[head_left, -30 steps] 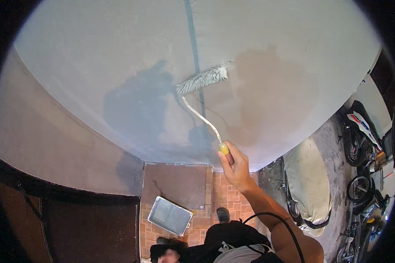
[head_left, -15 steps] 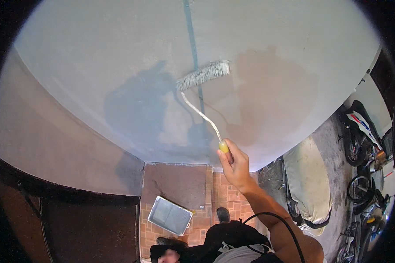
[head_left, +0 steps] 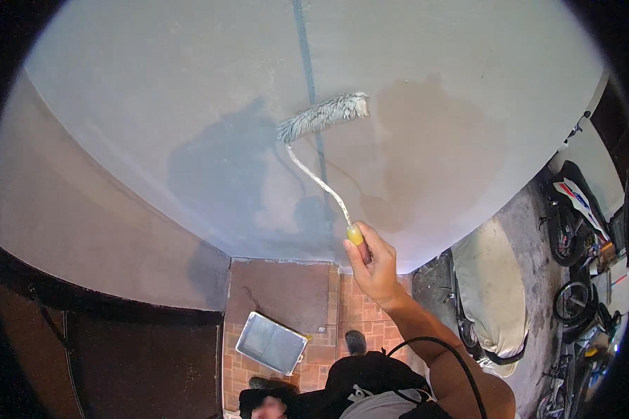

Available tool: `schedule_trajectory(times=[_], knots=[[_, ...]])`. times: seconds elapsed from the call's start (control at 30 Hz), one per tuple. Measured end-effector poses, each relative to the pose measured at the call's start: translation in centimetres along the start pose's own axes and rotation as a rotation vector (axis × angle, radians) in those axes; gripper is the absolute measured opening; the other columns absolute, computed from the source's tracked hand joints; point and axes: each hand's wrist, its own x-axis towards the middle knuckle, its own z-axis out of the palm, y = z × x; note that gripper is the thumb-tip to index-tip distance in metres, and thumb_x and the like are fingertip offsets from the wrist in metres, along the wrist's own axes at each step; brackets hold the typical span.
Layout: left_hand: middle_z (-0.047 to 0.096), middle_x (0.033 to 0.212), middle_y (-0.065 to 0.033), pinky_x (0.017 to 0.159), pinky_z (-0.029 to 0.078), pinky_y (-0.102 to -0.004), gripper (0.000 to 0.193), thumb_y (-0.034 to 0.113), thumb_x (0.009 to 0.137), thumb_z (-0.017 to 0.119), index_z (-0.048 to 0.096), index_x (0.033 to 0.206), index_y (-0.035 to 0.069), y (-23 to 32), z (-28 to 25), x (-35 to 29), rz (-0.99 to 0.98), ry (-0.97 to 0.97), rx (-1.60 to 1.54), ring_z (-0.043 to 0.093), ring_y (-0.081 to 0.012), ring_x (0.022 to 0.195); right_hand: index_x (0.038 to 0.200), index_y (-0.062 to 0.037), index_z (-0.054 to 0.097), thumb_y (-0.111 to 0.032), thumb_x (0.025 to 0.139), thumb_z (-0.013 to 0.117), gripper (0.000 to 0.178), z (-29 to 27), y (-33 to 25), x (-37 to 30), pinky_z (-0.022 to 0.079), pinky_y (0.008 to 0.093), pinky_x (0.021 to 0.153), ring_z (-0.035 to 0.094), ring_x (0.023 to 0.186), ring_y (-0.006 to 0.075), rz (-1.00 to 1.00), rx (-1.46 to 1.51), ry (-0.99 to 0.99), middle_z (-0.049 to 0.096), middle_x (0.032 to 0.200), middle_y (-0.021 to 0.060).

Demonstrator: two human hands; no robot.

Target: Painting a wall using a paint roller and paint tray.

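Observation:
My right hand (head_left: 375, 264) is closed round the reddish-brown handle of a paint roller (head_left: 323, 117), just below its yellow collar. From there a paint-spotted wire frame curves up to a shaggy grey-white sleeve. The sleeve lies slightly slanted against the pale grey wall (head_left: 210, 63), across a darker vertical stripe (head_left: 304, 52). Shadows fall on the wall to either side of the roller. At the lower edge, a blurred patch of skin beside dark cloth may be my left hand (head_left: 269, 408); its fingers cannot be made out.
On the tiled floor (head_left: 377, 321) below stands a paint tray (head_left: 271, 343) with grey paint inside, close to my feet. A brown panel (head_left: 143, 363) is at the left. Off to the right are a pale cloth cover (head_left: 493, 286) and several motorbikes (head_left: 569, 223).
The roller sleeve has shifted slightly up and to the left on the wall. My right hand has barely moved and keeps its grip.

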Motion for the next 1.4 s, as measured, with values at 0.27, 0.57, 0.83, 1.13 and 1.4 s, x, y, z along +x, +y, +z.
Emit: schedule_trajectory(times=[0.27, 0.57, 0.83, 1.13, 1.4], knots=[[0.054, 0.114, -0.0117, 0.067, 0.051, -0.0326, 0.048, 0.030, 0.082, 0.068, 0.053, 0.122, 0.008, 0.3, 0.4, -0.3, -0.025, -0.031, -0.007, 0.051, -0.0250, 0.093, 0.118, 0.0044, 0.056, -0.008, 0.090, 0.067, 0.032, 0.3, 0.8, -0.8, 0.037, 0.0255, 0.052, 0.041, 0.058, 0.0092, 0.086, 0.037, -0.017, 0.046, 0.068, 0.0040], [0.053, 0.118, -0.0121, 0.069, 0.050, -0.0322, 0.049, 0.029, 0.083, 0.067, 0.052, 0.125, 0.008, -0.3, 0.5, -0.6, 0.011, -0.082, -0.004, 0.049, -0.0254, 0.096, 0.117, 0.0040, 0.056, -0.008, 0.092, 0.066, 0.029, 0.6, -0.2, 0.0, 0.036, 0.0236, 0.052, 0.040, 0.059, 0.0076, 0.010, 0.045, -0.001, 0.046, 0.069, 0.0019], [0.053, 0.121, -0.0125, 0.070, 0.051, -0.0351, 0.054, 0.030, 0.082, 0.067, 0.051, 0.129, 0.009, 0.4, 1.6, -0.2, -0.003, -0.071, -0.003, 0.051, -0.0268, 0.100, 0.115, 0.0042, 0.057, -0.010, 0.088, 0.070, 0.033, 1.1, 1.7, -0.1, 0.036, 0.0233, 0.052, 0.039, 0.058, 0.0074, -0.002, 0.126, 0.013, 0.043, 0.066, 0.0013], [0.054, 0.116, -0.0124, 0.071, 0.052, -0.0362, 0.049, 0.029, 0.083, 0.067, 0.052, 0.125, 0.007, 0.0, 2.9, 0.1, -0.002, -0.096, -0.031, 0.051, -0.0265, 0.095, 0.115, 0.0015, 0.056, -0.009, 0.088, 0.070, 0.032, -0.7, 1.7, 0.8, 0.036, 0.0230, 0.054, 0.038, 0.058, 0.0076, 0.041, 0.212, -0.204, 0.041, 0.067, -0.0003], [0.052, 0.112, -0.0113, 0.070, 0.050, -0.0343, 0.044, 0.029, 0.085, 0.066, 0.053, 0.121, 0.008, 0.3, 2.4, 0.0, -0.018, -0.091, -0.002, 0.050, -0.0249, 0.094, 0.124, 0.0009, 0.049, -0.024, 0.100, 0.053, 0.034, -4.0, -2.4, -1.2, 0.038, 0.0238, 0.052, 0.043, 0.057, 0.0088, 0.161, 0.538, -0.322, 0.049, 0.075, 0.0040]])
